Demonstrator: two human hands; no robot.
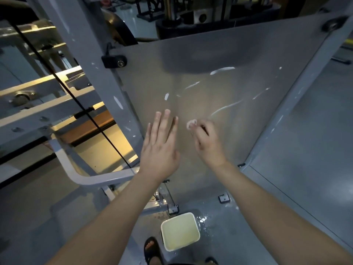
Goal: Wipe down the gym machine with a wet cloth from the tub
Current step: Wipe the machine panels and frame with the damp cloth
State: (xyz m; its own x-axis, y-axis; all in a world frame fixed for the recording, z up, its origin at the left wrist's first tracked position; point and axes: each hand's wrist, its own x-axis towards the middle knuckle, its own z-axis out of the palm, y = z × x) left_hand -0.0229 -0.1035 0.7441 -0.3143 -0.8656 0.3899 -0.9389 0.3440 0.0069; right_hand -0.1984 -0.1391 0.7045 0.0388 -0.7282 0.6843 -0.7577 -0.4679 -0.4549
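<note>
- One broad, pale grey, flat metal panel (238,60) of the gym machine filled the view. Most of it looked streaked and dull, so I judge the wiping was partly done at best.
- Alongside it ran a grey painted steel frame post (82,35), flecked white and apparently not yet wiped.
- On the floor below, near a foot in a black sandal (151,249), stood the square cream plastic tub (183,245) holding yellowish liquid.
- The left hand (159,148) lay flat against the panel, fingers straight and spread, gripping nothing.
- The right hand (207,144), just beside it, had its fingers curled, pinching the cloth against the panel.
- Several white smears (222,70) remained above and to the right of the hands, the work plainly left.
- The small, whitish, bunched wet cloth (191,123) showed at the right fingertips, touching the panel, well away from the tub.
</note>
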